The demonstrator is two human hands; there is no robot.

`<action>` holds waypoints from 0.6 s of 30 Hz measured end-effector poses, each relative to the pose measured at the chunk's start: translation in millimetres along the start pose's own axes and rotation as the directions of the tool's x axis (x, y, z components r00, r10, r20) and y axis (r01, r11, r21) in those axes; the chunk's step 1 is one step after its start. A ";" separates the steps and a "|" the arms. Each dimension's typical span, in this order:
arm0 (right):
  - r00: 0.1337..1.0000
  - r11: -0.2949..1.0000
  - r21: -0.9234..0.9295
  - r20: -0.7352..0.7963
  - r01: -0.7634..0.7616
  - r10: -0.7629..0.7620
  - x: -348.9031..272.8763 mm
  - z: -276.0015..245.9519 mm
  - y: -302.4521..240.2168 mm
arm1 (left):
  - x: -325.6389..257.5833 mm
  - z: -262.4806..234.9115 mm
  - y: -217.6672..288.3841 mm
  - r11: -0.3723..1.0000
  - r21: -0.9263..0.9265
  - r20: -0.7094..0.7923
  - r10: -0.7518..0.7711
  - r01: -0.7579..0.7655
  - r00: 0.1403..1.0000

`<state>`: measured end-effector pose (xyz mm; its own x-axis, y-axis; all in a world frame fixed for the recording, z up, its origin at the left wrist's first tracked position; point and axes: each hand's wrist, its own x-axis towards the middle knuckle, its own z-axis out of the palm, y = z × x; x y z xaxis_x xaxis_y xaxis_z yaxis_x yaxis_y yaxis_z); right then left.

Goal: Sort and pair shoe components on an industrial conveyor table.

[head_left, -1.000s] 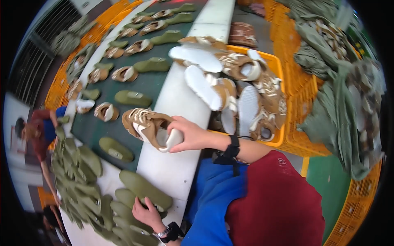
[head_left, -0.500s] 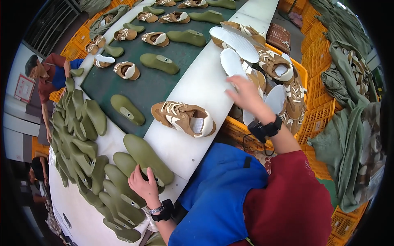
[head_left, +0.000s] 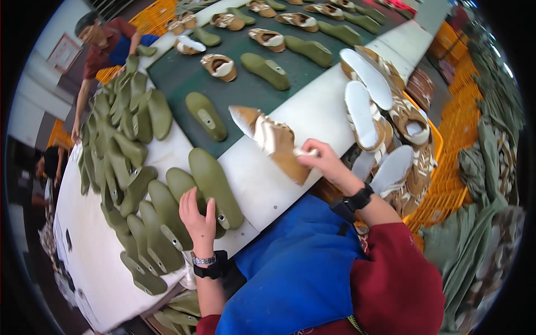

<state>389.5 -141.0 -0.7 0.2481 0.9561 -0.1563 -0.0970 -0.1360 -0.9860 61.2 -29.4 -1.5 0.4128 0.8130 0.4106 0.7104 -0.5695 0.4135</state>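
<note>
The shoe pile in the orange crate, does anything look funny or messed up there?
Kind of! The shoes are jumbled, some with white soles facing up, so they look messy next to the spaced-out ones on the green surface. I see no spill or clear damage.

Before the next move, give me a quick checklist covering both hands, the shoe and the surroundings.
1. Right hand has its grip on the brown shoe: ok, fingers closed at a white part of it.
2. Shoe clearly visible: not ok, its toe end is blurred.
3. Shoe clear of the white tabletop: cannot tell, contact is unclear.
4. Left hand at the green lasts: ok, fingers open over the nearest ones.
5. Co-worker's hand away from both hands: ok, it is across the pile of lasts.
6. Orange crate filled below its rim: not ok, shoes are heaped above it.
</note>
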 end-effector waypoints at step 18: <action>0.881 0.291 0.834 0.466 -0.469 0.086 -14.6 28.5 44.4 | 58.5 -47.1 25.8 -0.316 -0.876 0.437 -0.194 0.366 0.878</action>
<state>354.2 -153.6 -40.5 -0.2390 0.9513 -0.1945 -0.9483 -0.2718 -0.1640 76.8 -2.2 71.5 0.4737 0.8775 -0.0747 -0.5723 0.3712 0.7312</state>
